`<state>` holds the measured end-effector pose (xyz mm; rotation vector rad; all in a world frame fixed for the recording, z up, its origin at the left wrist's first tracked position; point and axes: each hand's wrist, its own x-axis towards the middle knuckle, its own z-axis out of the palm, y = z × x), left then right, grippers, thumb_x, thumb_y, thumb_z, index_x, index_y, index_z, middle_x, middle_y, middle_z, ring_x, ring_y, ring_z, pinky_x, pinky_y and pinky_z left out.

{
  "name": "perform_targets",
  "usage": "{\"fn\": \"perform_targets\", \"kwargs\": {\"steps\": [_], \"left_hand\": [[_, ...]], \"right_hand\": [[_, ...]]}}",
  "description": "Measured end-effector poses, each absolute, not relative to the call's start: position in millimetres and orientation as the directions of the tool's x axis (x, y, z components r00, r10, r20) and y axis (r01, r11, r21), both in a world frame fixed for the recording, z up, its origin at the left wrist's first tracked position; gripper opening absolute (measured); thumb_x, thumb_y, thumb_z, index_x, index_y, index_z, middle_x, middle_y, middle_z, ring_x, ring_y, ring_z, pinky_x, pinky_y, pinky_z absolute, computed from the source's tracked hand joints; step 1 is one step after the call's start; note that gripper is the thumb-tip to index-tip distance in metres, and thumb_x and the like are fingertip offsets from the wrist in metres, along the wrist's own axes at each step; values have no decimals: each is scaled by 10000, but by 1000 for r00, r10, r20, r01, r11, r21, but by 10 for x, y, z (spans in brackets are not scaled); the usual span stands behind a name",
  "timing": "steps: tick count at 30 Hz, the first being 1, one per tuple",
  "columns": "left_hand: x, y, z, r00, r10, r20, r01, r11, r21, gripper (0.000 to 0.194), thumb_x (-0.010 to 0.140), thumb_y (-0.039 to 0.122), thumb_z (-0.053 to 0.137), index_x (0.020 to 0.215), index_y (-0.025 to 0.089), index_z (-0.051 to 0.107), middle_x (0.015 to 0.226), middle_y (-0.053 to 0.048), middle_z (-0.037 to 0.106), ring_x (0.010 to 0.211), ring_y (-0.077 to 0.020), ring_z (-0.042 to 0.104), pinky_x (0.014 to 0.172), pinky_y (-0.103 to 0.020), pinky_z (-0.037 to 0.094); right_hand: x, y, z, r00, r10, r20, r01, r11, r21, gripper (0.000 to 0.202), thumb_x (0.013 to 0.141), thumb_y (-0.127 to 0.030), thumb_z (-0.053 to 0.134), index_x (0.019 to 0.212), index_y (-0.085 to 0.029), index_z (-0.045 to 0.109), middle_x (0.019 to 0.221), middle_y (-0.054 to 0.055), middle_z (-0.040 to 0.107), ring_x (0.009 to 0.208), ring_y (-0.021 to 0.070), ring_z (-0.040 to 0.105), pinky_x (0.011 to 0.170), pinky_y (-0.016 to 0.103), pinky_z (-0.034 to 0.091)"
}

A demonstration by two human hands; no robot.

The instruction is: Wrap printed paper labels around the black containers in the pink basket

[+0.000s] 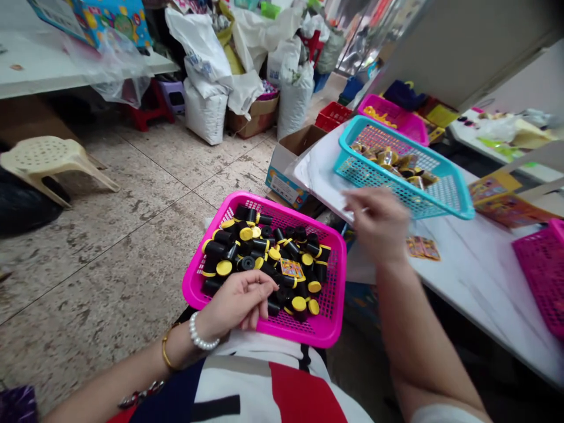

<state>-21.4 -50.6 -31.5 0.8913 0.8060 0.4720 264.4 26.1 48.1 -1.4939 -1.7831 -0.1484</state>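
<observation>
A pink basket (341,282) rests on my lap, holding many small black cylinders with yellow caps (224,268). On top of them lies a small printed orange card (292,268). My left hand (244,298) is over the near rim, thumb and fingers curled together; whatever is between them, if anything, is too small to make out. Raised between the pink basket and the table, my right hand (379,222) is blurred, its fingers curled in. Behind it stands a teal basket (396,185) with gold-wrapped pieces (392,161). More printed cards (423,248) lie on the table beside that hand.
The white table (467,288) runs along my right, with another pink basket (540,276) at its edge. A pink tray (420,130) with yellow parts stands farther back. An open carton (286,170) sits beyond my basket. White sacks (205,108) and a beige stool (48,155) occupy the floor.
</observation>
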Motion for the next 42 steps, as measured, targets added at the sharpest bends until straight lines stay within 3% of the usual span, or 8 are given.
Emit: {"fn": "perform_targets", "kwargs": {"steps": [6,11,15,18,22,26,32,42], "left_hand": [[-306,-470,-308,482,769,-420,-94,522,848,305,856,459,573,886,156,582,521,39,573,338,-39,410,325,-132,254],[-421,-271,-105,217,975,45,266,-103,959,224,875,376,572,926,175,657,735,-19,665,604,-113,597,561,-221,489],[-393,60,-8,303,863,404,677,-493,546,252,856,278,593,1078,176,654,1056,-99,653,983,-239,595,879,-390,487],[-291,204,-25,429,828,361,800,-534,274,287,816,253,628,1076,136,649,1054,-149,621,1048,-311,542,909,-467,461],[-169,222,-94,513,809,287,805,-570,168,257,796,213,642,1037,125,654,998,-152,619,1014,-326,534,891,-489,463],[-127,195,-112,547,767,335,704,-638,313,230,840,200,603,1050,121,651,1010,-138,644,1019,-292,554,909,-459,463],[-156,-39,42,451,804,388,394,-569,721,179,869,195,592,1030,167,664,972,-60,685,909,-162,622,840,-295,499],[-349,-366,-174,495,841,219,323,-412,852,127,865,201,597,879,181,721,865,-47,725,782,-138,661,724,-234,510]], "right_hand": [[2068,-503,-306,-249,961,118,823,275,-497,144,874,-248,610,964,-219,720,947,54,695,839,173,663,749,278,525],[2079,-549,-233,-264,958,117,845,288,-451,238,912,-316,557,1091,-231,689,1037,71,670,940,190,640,819,291,512],[2019,-467,-215,-348,937,-20,892,325,-314,252,872,-265,586,1100,-235,691,1041,79,645,885,199,633,744,293,519],[1969,-478,-335,-355,934,-51,881,316,-352,217,895,-222,536,1012,-239,717,1019,59,647,862,172,635,741,267,515],[1979,-529,-399,-307,952,3,852,276,-445,224,922,-241,512,1031,-229,707,982,51,654,857,164,636,767,266,512],[2014,-378,-281,-266,958,105,844,284,-454,255,925,-249,521,1134,-230,666,1013,62,653,885,175,636,788,277,512],[1888,112,-93,-421,894,155,860,447,-245,371,923,-246,524,1291,-268,562,1220,87,588,1057,209,591,779,277,494],[2059,-483,-304,-368,919,-141,894,308,-325,207,862,-246,611,1039,-263,719,985,53,677,837,170,652,697,241,488]]}}
